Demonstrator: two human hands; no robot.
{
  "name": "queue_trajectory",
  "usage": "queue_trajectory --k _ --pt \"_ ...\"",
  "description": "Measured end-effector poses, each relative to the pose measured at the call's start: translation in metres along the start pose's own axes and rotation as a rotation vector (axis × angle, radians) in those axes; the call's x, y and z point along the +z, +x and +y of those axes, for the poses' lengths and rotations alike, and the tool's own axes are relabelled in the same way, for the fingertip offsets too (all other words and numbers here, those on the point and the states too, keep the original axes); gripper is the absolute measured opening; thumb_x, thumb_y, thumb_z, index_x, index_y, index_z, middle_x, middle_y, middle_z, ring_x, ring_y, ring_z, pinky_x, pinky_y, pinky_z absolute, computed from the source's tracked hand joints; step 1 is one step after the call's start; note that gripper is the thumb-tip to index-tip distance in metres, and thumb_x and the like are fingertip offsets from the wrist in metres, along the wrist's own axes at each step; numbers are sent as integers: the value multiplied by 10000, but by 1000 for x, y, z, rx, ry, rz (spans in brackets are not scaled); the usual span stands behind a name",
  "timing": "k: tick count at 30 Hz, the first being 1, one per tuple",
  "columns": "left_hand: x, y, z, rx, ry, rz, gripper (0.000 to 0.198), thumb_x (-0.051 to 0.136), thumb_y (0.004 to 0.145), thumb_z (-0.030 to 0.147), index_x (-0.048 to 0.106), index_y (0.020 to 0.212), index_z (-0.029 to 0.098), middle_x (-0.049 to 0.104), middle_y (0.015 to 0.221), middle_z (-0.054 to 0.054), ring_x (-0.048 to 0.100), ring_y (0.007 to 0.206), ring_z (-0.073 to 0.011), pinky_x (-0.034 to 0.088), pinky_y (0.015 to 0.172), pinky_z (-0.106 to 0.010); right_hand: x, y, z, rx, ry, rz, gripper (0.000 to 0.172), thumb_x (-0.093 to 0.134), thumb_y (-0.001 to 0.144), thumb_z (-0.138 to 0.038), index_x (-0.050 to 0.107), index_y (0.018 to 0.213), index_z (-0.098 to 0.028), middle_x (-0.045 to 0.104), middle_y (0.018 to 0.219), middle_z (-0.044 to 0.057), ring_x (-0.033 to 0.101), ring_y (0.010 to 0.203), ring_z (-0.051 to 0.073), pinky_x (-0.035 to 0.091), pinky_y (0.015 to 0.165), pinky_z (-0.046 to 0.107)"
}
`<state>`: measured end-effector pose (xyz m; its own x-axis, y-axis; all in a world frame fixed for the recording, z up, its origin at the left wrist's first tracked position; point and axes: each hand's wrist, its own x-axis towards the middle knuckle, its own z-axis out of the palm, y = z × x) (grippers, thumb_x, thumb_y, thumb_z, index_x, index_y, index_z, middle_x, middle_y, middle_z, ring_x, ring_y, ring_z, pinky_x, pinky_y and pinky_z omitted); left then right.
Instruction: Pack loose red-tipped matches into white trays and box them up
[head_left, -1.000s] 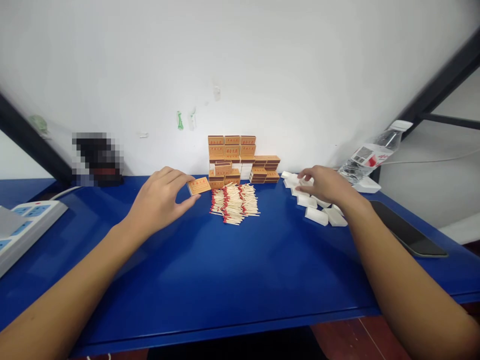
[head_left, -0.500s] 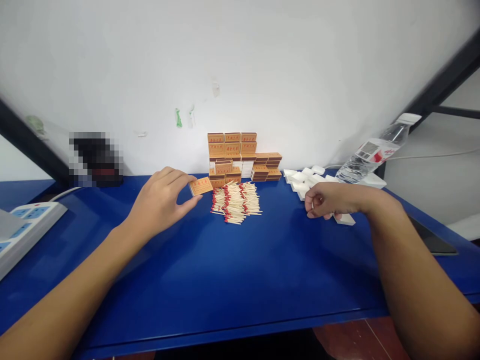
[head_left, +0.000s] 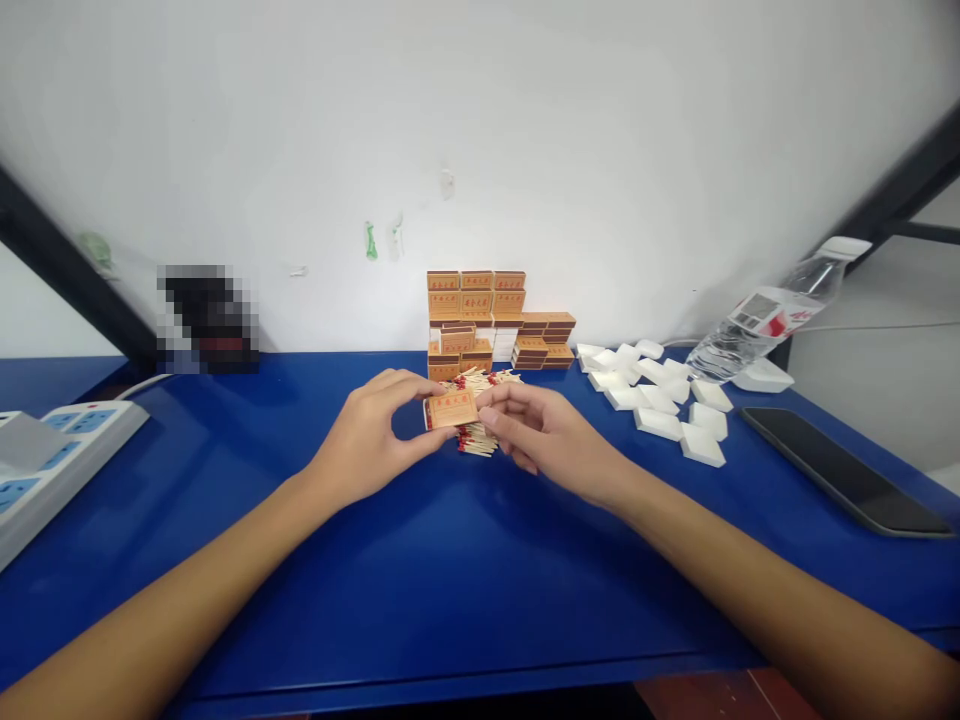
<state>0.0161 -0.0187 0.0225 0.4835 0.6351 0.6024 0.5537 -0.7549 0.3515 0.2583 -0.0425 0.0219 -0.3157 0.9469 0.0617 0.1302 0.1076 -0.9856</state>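
Observation:
Over the middle of the blue table [head_left: 450, 590], both my hands meet on one orange matchbox [head_left: 452, 410]. My left hand [head_left: 367, 445] pinches its left end between thumb and fingers. My right hand [head_left: 551, 435] is closed on its right end. Whether the right hand also holds a white tray is hidden. Just behind and under the box lies a pile of red-tipped matches [head_left: 480, 378]. Stacked orange matchboxes [head_left: 476, 300] stand against the wall behind it.
Several white inner trays [head_left: 660, 400] lie scattered to the right. Beyond them are a tilted water bottle [head_left: 772, 320] and a black phone [head_left: 847, 470]. A white power strip [head_left: 52, 450] sits at the left edge, and a dark blurred object [head_left: 210, 320] stands at the back left.
My right hand closed over a white tray on the right, then came left to the centre. My left hand carried the orange matchbox right to meet it.

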Motion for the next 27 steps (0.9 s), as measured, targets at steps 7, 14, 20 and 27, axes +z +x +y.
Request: queue_trajectory --k 7,14,20,27 --pt "7 -4 5 31 -72 -29 318 803 904 353 718 1175 209 759 1127 -81 720 1024 -230 592 909 -390 0 -3 3 94 48 3 426 803 811 -619 701 893 -213 533 615 -49 409 496 90 271 423 239" --pt "9 -5 2 63 -35 -18 404 825 890 374 704 1244 221 767 1133 -76 714 1021 -228 599 909 -399 -4 -3 7 98 66 70 398 797 831 -577 641 759 -218 504 597 -50 396 506 94 271 434 244" --pt "3 -2 -6 -10 -16 -15 352 822 891 387 733 1196 237 786 1122 -46 712 982 -212 593 887 -388 -20 6 8 133 65 126 396 801 811 -533 579 724 -217 502 597 -52 397 492 88 265 430 239" --pt "-3 0 -21 -97 36 -24 362 797 899 452 748 1187 239 791 1113 -52 707 931 -224 583 852 -403 -90 24 11 119 -157 393 355 753 834 -499 579 723 -210 511 631 -24 402 512 96 300 454 255"
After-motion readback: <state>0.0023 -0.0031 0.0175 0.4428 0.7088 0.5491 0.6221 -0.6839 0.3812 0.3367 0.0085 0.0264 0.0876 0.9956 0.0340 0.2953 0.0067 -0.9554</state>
